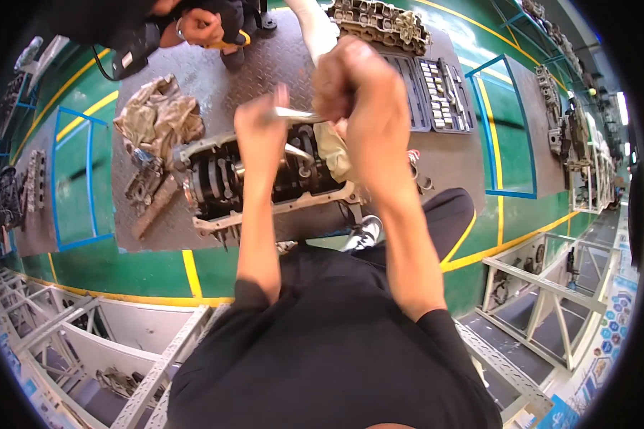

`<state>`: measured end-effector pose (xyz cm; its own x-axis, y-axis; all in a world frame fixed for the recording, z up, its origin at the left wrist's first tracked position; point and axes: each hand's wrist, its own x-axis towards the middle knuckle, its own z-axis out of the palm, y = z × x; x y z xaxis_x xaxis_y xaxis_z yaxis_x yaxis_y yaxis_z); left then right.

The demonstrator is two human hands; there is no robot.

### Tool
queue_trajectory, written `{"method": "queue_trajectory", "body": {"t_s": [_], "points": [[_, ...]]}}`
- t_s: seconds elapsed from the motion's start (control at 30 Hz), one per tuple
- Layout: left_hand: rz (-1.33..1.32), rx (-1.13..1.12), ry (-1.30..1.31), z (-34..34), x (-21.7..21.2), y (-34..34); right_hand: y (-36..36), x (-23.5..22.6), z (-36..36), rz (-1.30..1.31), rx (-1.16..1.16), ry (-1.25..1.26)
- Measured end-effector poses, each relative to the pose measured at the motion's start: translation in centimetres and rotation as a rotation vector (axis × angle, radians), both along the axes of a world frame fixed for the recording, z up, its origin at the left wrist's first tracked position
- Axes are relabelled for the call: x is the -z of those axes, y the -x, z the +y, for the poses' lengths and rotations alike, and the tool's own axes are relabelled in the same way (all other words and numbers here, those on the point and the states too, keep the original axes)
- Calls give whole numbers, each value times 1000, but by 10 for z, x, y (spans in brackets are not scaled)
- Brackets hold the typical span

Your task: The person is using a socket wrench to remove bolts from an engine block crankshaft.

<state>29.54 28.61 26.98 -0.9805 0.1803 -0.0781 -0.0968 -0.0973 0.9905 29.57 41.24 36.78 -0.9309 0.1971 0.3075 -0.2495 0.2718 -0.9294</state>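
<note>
Both my hands are raised over an engine block point(211, 175) that lies open on the work table, its dark inner parts showing. Between them runs a slim silver metal bar point(297, 114), perhaps a ratchet handle; blur hides its exact kind. My left hand point(259, 127) is closed about its left end. My right hand point(365, 89) makes a fist at its right end. Under the right hand, a beige cloth or glove point(333, 151) rests at the block's right part; I cannot tell which. Below the bar, another shiny rod point(297, 151) crosses the block.
Another person's white sleeve point(313, 27) reaches in from the far side, its hand hidden. Also across the table is a person's hand point(202, 27). A crumpled brown cloth point(161, 118) lies left, a cylinder head point(379, 25) far, and an open socket case point(444, 96) right.
</note>
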Motion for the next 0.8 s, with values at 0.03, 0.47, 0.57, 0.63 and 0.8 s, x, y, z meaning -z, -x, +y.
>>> {"method": "queue_trajectory", "body": {"t_s": [0.03,0.47,0.57,0.63,0.8], "points": [[-9,11,-53,-7,17,17,12,-12,18,-146,-118,49],[174,221,-298,13,23,-5,-9,15,-16,334,37,-159],[83,210,-117,-11,6,21,21,2,27,-133,-346,178],[410,26,135,42,19,-26,34,39,-14,386,57,-146],[135,57,-16,3,32,42,1,-17,-6,-33,13,115]]}}
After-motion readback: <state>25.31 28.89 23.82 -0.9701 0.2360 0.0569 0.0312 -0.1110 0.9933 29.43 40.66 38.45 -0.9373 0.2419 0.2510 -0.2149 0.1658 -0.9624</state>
